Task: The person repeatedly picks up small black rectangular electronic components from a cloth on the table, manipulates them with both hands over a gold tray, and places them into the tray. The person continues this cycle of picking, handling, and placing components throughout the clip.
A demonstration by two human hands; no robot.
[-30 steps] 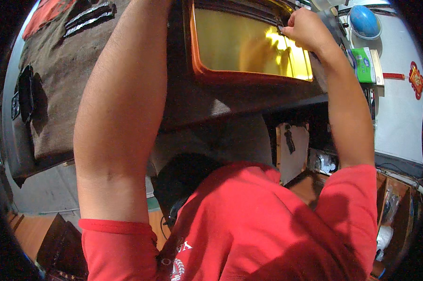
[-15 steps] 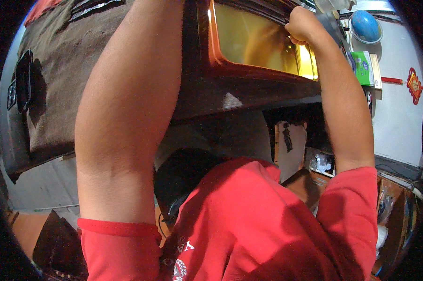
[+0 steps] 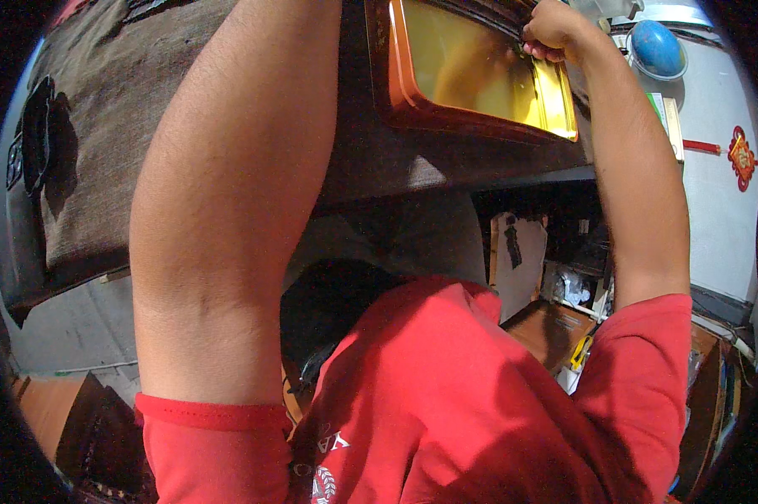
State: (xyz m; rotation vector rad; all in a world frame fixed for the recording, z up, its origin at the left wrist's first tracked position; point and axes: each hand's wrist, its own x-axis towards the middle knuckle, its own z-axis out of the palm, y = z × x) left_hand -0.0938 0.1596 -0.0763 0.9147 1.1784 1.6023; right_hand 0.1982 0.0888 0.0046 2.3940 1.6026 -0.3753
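A shiny gold rectangular panel with a raised orange rim (image 3: 404, 99), like a shallow tray or frame, lies on the dark cloth-covered table (image 3: 135, 134) at the top. My right hand (image 3: 552, 32) is at its right side, near the upper end of the bright gold edge. Its fingers are curled closed over a dark strip beside the panel. What they pinch, if anything, is too hidden to name. My left forearm (image 3: 236, 168) reaches up across the table and leaves the picture at the top, so my left hand is out of view.
A dark strap-like item (image 3: 39, 139) lies at the table's left edge. To the right are a blue ball-like object (image 3: 656, 49) in a pale bowl, a box (image 3: 672, 126) and a red knotted ornament (image 3: 742, 160). Below right stands an open drawer or cabinet (image 3: 548, 332).
The gold panel has shifted slightly right. My right hand has moved a little up and right, staying closed at its edge. My left forearm has shifted slightly.
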